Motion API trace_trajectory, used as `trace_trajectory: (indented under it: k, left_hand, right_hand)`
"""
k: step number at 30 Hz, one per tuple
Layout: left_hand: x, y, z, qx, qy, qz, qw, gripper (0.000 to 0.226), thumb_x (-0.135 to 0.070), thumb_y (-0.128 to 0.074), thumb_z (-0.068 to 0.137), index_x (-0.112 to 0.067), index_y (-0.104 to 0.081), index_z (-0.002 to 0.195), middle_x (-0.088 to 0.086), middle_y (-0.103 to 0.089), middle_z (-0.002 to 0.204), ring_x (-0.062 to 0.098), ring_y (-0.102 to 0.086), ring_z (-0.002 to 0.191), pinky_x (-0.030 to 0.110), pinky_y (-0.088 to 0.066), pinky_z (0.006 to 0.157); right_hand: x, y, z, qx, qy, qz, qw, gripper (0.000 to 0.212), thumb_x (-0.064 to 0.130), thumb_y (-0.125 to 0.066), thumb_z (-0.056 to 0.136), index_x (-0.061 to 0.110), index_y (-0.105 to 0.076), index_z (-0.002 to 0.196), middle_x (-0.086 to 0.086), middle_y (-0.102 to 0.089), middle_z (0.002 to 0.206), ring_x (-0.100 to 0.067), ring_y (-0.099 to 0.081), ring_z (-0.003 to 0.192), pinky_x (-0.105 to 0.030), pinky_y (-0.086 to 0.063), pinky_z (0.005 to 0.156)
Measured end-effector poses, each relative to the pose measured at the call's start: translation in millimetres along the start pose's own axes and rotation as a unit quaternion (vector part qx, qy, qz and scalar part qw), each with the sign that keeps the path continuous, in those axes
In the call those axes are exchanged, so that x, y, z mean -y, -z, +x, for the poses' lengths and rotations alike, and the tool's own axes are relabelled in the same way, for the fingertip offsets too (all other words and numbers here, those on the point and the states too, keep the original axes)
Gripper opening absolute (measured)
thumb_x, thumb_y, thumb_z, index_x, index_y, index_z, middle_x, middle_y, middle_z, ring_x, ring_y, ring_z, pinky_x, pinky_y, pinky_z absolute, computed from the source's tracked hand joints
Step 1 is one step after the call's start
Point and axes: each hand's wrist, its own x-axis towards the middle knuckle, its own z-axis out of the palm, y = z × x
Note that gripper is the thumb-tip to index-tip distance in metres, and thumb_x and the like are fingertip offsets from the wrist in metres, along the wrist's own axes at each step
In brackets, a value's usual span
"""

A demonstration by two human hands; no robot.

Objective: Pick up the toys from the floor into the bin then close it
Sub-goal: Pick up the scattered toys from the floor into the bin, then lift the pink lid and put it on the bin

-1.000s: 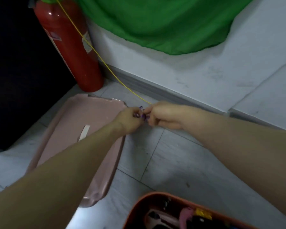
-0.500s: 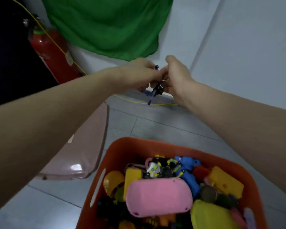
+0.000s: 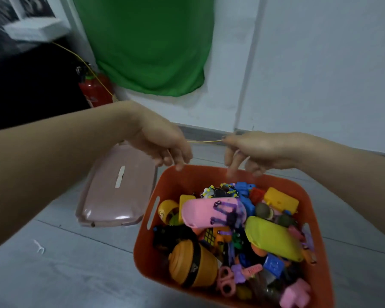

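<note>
On grey tile floor by white wall: green cloth hanging, red fire extinguisher below left of it. Orange bin at lower centre, lid off, heaped with toys: pink oblong piece near the top, yellow-green oblong one to its right, orange cup-like piece at near left corner, small blurred purple toy lying on the pink piece. Pink lid flat on floor just left of bin, strip of tape on top. Left hand above far rim of bin, fingers pointing down, relaxed, holding nothing visible. Right hand over far rim too, apart from left, fingers loosely down, nothing plainly gripped. Thin yellow cord seen in the gap between both hands, also running up past extinguisher; whether either hand touches it, cannot tell. Small white scrap on floor near left.
</note>
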Motion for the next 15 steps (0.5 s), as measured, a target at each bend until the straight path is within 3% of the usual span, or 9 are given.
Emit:
trace_trajectory:
  k: [3, 8, 12, 15]
  left_hand:
    - [51.7, 20.1, -0.1, -0.096, 0.069, 0.004, 0.993, 0.033, -0.022, -0.054, 0.097, 0.001, -0.059, 0.121, 0.009, -0.069, 0.096, 0.018, -0.055, 0.070, 0.028, -0.050, 0.064]
    - [153.3, 35.2, 12.7, -0.213, 0.132, -0.050, 0.967, 0.033, -0.022, -0.056, 0.096, -0.004, -0.055, 0.124, 0.011, -0.065, 0.105, 0.021, -0.065, 0.085, 0.035, -0.054, 0.084]
    - [226.9, 42.9, 21.4, -0.207, 0.216, -0.050, 0.953, 0.062, -0.036, -0.062, 0.093, -0.009, -0.038, 0.143, 0.013, -0.052, 0.132, 0.028, -0.056, 0.114, 0.044, -0.049, 0.094]
    - [259.1, 48.4, 27.3, -0.185, 0.225, -0.082, 0.953, 0.074, -0.043, -0.061, 0.092, -0.010, -0.030, 0.151, 0.014, -0.039, 0.149, 0.032, -0.047, 0.128, 0.048, -0.046, 0.094]
  right_hand:
    - [15.6, -0.5, -11.0, -0.080, 0.037, -0.005, 0.996, 0.041, 0.041, -0.036, 0.101, 0.007, -0.056, 0.094, -0.018, -0.073, 0.088, -0.014, -0.028, 0.037, -0.017, -0.029, 0.039]
    - [72.3, -50.3, 18.6, -0.129, 0.101, 0.033, 0.986, 0.028, 0.032, -0.044, 0.097, 0.010, -0.058, 0.091, -0.012, -0.067, 0.078, -0.016, -0.042, 0.046, -0.019, -0.039, 0.041]
    - [115.2, -146.8, 68.3, -0.107, 0.119, 0.025, 0.987, 0.014, 0.018, -0.045, 0.095, 0.008, -0.054, 0.093, -0.015, -0.061, 0.080, -0.022, -0.058, 0.057, -0.025, -0.052, 0.047]
    - [136.6, -214.1, 100.2, -0.077, 0.096, -0.066, 0.990, 0.018, 0.013, -0.043, 0.095, 0.005, -0.057, 0.102, -0.018, -0.067, 0.092, -0.031, -0.069, 0.078, -0.031, -0.057, 0.064]
